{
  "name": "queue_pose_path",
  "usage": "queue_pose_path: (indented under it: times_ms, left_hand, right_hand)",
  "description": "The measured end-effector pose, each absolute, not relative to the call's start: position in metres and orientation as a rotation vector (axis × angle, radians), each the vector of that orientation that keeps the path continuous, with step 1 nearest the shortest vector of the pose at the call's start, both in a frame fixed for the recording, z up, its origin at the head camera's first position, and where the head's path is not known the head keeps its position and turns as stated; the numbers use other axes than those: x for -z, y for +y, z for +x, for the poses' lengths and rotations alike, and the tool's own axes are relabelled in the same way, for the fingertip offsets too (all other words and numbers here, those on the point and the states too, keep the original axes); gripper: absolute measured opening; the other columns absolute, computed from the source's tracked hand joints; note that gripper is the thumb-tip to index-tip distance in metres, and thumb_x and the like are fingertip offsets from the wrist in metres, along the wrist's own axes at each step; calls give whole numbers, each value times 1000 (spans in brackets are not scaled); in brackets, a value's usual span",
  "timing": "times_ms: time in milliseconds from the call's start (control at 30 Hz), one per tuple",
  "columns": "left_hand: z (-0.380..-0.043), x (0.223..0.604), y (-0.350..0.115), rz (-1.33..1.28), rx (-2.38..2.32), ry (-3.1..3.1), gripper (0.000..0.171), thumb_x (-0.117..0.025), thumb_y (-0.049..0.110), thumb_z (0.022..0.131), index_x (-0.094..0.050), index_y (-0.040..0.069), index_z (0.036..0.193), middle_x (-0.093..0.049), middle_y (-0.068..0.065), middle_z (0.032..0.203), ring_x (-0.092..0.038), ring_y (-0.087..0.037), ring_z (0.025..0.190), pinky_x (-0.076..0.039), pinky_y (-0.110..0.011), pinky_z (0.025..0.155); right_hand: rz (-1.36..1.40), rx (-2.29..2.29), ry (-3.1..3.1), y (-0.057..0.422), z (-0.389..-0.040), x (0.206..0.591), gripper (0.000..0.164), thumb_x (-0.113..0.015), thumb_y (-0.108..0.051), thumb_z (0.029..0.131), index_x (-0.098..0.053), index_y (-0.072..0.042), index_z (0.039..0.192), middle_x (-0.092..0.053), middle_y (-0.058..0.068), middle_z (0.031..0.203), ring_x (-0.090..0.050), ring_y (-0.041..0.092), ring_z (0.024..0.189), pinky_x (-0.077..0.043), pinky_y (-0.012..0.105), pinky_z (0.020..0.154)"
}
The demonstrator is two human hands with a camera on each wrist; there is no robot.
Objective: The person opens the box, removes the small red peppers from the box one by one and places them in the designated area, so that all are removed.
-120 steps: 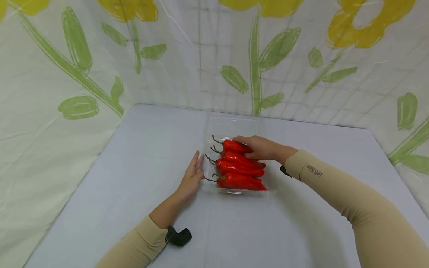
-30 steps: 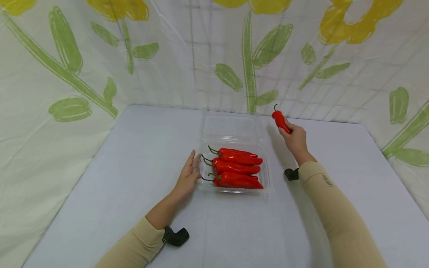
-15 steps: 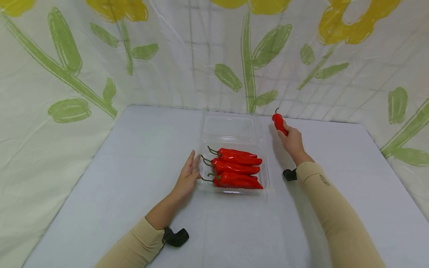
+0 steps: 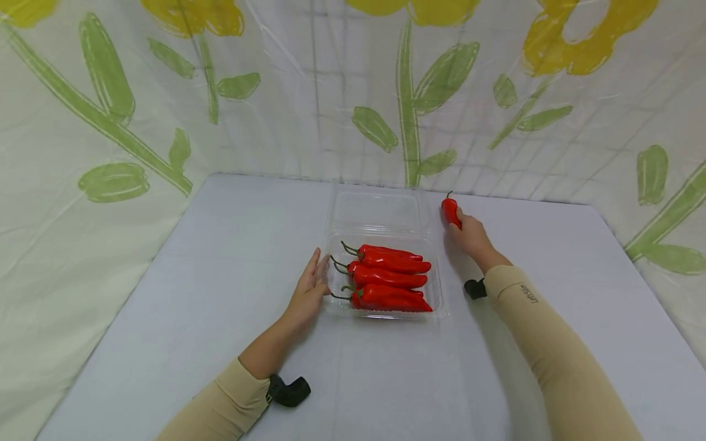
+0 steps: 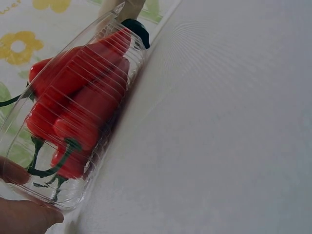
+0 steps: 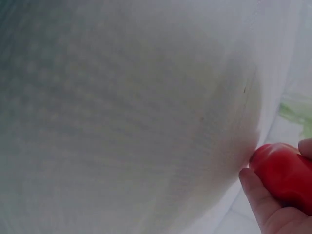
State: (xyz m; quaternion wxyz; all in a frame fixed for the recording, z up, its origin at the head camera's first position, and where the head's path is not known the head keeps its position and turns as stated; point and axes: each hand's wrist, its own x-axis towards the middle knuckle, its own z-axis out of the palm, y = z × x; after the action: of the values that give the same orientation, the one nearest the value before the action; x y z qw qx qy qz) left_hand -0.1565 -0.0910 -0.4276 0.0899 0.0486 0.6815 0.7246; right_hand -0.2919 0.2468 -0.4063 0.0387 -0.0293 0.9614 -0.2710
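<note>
A pale curtain [image 4: 265,147] printed with yellow flowers and green leaves rises behind the clear container; the left wrist view adds a scrap of yellow lettering that the head view leaves out. The white-covered table [image 4: 248,239] spreads under the container on all sides. Beige sleeves show whole only from the head: the left sleeve [image 4: 220,398] is near-left of the container, the right sleeve [image 4: 551,349] to its right, with lettering at the cuff.

The clear container [image 4: 397,315] stands with its lid [image 4: 380,208] folded open on the far side. Inside lie the red peppers [image 4: 388,278], crosswise from the head; through the ribbed wall, the left wrist view shows them stacked on one another. Their exact count is unclear.

The left hand [image 4: 307,297] is spread, its straight fingers and thumb against the container's left side. The right hand [image 4: 471,236] grips a single red pepper [image 4: 449,208] to the right of the container's lid. The right wrist view shows digits on opposite sides of that pepper, while only the head view shows its stem [image 4: 449,194], pointing away from the person. Whether it touches the table cannot be told. Black wrist devices [image 4: 289,392] sit near-left and right of the container.
</note>
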Motion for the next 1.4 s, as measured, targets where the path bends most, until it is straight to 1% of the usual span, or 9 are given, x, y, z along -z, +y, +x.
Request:
queue_pose_path:
  times_ms: [200, 467, 600, 833, 1167, 1400]
  left_hand:
    - [-157, 429, -91, 153, -2178, 2007, 82, -29, -14, 77, 3, 5, 150, -9, -18, 156, -2, -27, 145, -7, -44, 117]
    - [-158, 430, -91, 151, -2182, 1997, 81, -28, -14, 77, 3, 6, 150, -9, -17, 156, -2, -27, 145, -7, -44, 117]
    - [-158, 430, -91, 150, -2182, 1997, 81, -28, -14, 77, 3, 6, 150, -9, -17, 157, -2, -27, 146, -7, -44, 117]
    - [-157, 431, -92, 161, -2164, 2012, 80, -28, -13, 79, 3, 6, 150, -9, -17, 157, -3, -27, 146, -8, -44, 116]
    - [-156, 429, -92, 155, -2155, 2028, 80, -29, -13, 78, 2, 6, 150, -10, -18, 156, -4, -28, 145, -9, -45, 116]
    - [-157, 428, -91, 151, -2159, 2019, 80, -29, -13, 79, 2, 5, 150, -9, -18, 156, -3, -28, 145, -9, -45, 116]
  right_hand:
    - [-101, 819, 2923, 245, -292, 407, 58, -38, -11, 95, -14, 11, 143, -39, 38, 135, -46, 43, 113, -39, 52, 97]
    - [-69, 747, 2861, 244, -292, 408, 64, -38, -10, 94, -5, 11, 144, -31, 35, 141, -40, 44, 121, -35, 53, 103]
    - [-65, 722, 2845, 244, -292, 410, 67, -39, -11, 94, -2, 11, 144, -30, 35, 142, -39, 44, 121, -35, 53, 103]
    - [-22, 688, 2845, 243, -291, 409, 71, -42, -12, 92, 0, 15, 142, -32, 37, 140, -41, 44, 120, -37, 53, 103]
    - [25, 680, 2820, 237, -298, 410, 70, -37, -20, 96, 1, 17, 141, -29, 38, 141, -38, 46, 125, -30, 54, 108]
    - [4, 656, 2835, 234, -299, 408, 69, -37, -21, 95, -2, 20, 140, -33, 40, 137, -42, 46, 121, -33, 53, 106]
